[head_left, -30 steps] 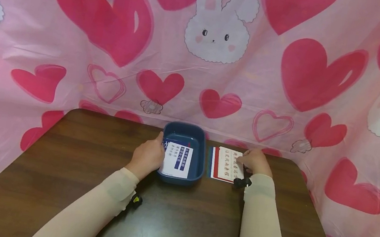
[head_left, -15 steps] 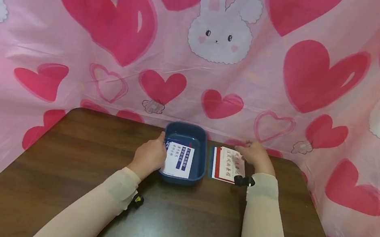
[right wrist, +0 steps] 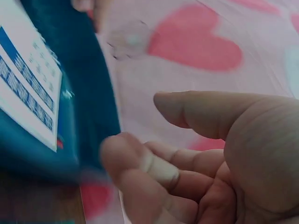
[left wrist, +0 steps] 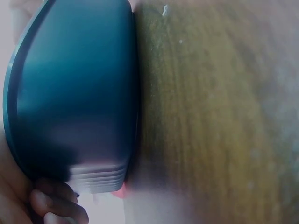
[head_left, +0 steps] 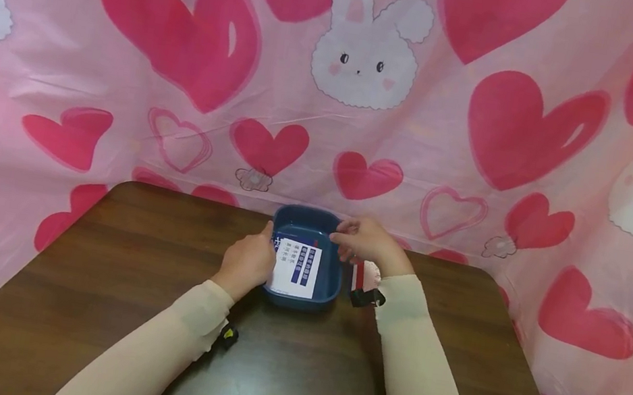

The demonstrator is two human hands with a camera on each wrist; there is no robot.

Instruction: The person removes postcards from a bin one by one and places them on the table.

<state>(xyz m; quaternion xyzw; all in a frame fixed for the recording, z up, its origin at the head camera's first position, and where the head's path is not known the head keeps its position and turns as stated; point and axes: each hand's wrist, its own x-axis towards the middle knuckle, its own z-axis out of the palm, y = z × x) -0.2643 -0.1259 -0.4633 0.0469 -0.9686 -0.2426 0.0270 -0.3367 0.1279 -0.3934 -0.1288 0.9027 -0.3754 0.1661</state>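
And here we see the left hand (head_left: pixel 248 259) gripping the blue tray (head_left: pixel 297 303) at its left side, thumb over the rim. Our right hand (head_left: pixel 371 241) is at the far right corner, fingers loosely bent, thumb apart, holding nothing; touching or not, we can't tell. We count one tray, smooth, round-cornered, and at least two cards inside: a printed white card (head_left: pixel 294 275) over a blue card (head_left: pixel 276 245). Just right, half-hidden by the wrist, a red-and-white pile (head_left: pixel 359 275) lies on the wood-grained table (head_left: pixel 160 256).
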